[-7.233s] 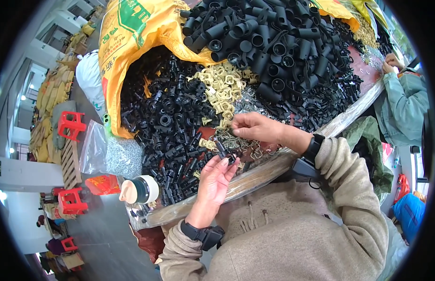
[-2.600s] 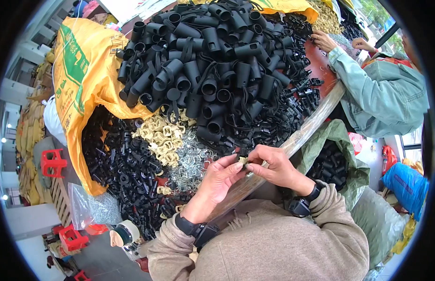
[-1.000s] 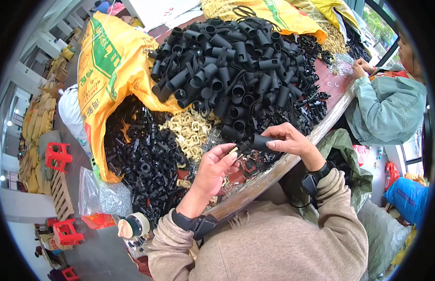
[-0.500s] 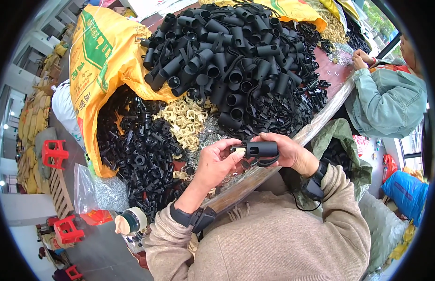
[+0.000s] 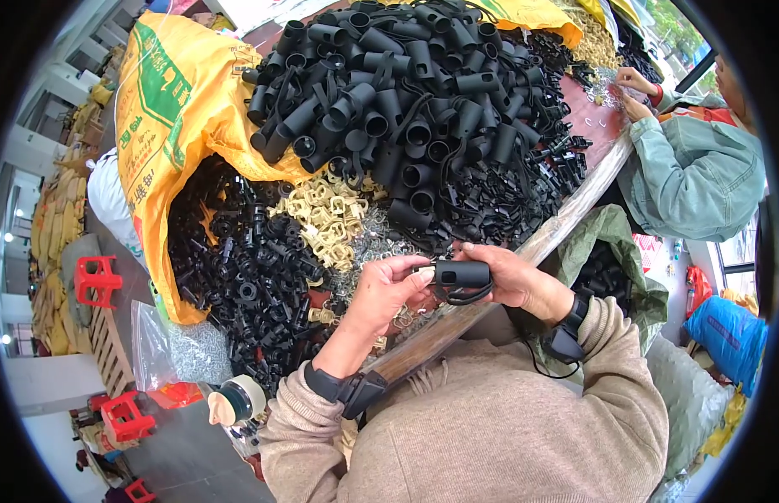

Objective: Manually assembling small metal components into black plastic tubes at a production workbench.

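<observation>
A black plastic tube point(image 5: 465, 273) with a cut-out in its side and a looped black strap point(image 5: 470, 296) lies level between my hands above the table's near edge. My right hand point(image 5: 527, 281) is closed round its right end. At its left end my left hand point(image 5: 383, 295) pinches with thumb and fingertips; something small and pale shows there, mostly hidden by the thumb. Beyond lies a big heap of similar black tubes point(image 5: 419, 134). Cream-coloured plastic buckles point(image 5: 329, 220), silver metal rings point(image 5: 372, 239) and small black fittings point(image 5: 251, 285) are piled closer.
A wooden rail point(image 5: 565, 220) edges the table. A yellow woven sack point(image 5: 159, 109) stands at the left, near a cup point(image 5: 238, 398). At the right hangs a green sack point(image 5: 632, 268) with black parts; a co-worker point(image 5: 695, 172) handles small metal pieces beyond it.
The tube has turned about its length, so its cut-out faces differently and more plain wall shows. The pale piece at its left end is now more covered by my left thumb.
</observation>
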A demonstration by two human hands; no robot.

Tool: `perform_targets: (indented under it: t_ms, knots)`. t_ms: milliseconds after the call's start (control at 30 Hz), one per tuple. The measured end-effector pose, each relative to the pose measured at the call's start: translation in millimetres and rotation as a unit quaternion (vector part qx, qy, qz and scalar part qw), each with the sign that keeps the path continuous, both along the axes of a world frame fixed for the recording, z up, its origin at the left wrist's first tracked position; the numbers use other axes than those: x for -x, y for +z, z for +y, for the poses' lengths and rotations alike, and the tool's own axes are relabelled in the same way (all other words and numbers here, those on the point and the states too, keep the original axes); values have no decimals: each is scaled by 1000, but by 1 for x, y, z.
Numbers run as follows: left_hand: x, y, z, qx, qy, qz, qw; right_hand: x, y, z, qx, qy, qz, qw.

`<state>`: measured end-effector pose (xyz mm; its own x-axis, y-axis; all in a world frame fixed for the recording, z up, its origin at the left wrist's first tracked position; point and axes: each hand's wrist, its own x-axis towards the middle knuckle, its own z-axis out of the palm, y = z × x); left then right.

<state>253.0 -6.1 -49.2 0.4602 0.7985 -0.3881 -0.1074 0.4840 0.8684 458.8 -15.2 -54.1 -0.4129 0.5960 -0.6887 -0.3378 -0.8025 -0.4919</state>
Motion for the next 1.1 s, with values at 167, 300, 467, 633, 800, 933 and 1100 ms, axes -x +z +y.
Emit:
perform_targets:
  t_ms: [167,300,467,633,800,933,1100]
  knots:
    - [0,0,-5,7,-10,26,1000,5,-1,-6,-16,10,-13,1000]
    - [-9,17,-12,-112,-26,110,987,0,-12,-4,30,-3,11,999]
    - [-7,11,-7,-91,-18,94,991,4,-22,-10,-2,-17,61,998]
    - [-2,2,3,1,-5,43,999,20,-4,-21,-142,-32,24,989]
    - [-1,2,5,13,-13,4,1000,10,-4,-20,-415,35,-183,890]
    - [-5,0,1,6,-16,-16,1000,6,-5,-14,-573,28,-155,804]
    - [-8,1,2,20,-37,-60,997,9,9,-7,-578,94,-63,808]
